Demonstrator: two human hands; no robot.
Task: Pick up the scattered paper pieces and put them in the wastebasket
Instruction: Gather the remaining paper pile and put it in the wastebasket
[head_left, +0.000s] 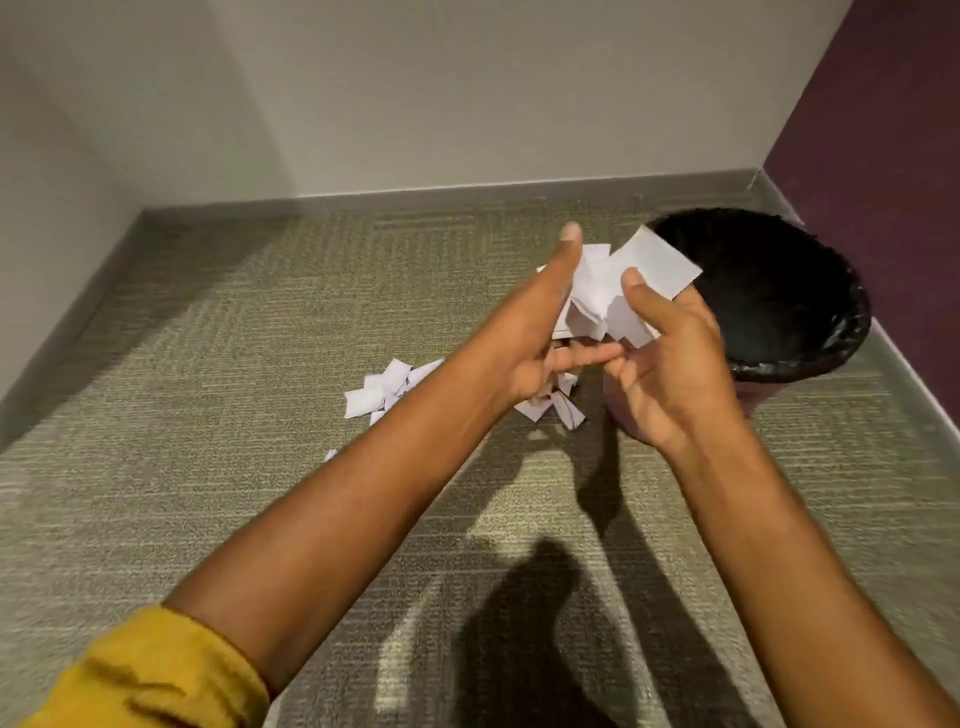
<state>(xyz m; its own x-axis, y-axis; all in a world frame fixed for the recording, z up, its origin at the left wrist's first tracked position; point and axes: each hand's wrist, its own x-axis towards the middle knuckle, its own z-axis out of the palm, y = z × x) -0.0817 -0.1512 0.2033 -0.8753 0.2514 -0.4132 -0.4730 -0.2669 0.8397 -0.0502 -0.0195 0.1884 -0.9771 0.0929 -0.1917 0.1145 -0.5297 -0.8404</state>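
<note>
Status: a bunch of white paper pieces (608, 291) cupped between left hand (540, 332) and right hand (670, 374), raised above the carpet (208, 338), just left of the wastebasket (779, 291) and level with its near-left rim. Basket black-lined, standing in the far right corner, against the purple wall (883, 156).

Grip, left: palm flat and upright against the left side of the bunch, fingers straight, not curled. Grip, right: fingers curled under and around the bunch, thumb pressed on top; closed on the paper. One large sheet projecting at upper right, overlapping the basket opening in view.

Remaining: a loose cluster of paper scraps (384, 389) on the carpet at centre, left of the left forearm; more scraps (556, 405) below the hands; one small piece (330, 455) nearer. Task judged partly done.

Procedure for the step in hand:
- Keep both palms pressed inward; loose light scraps slip out through any gap.
- Carry the bunch right until fully over the basket opening, not merely at the rim.
- Lower toward the liner before parting the hands, to limit flutter.
- Part the hands from the bottom; shake off clinging pieces.
- Return for the floor clusters; sweep together before lifting.
</note>
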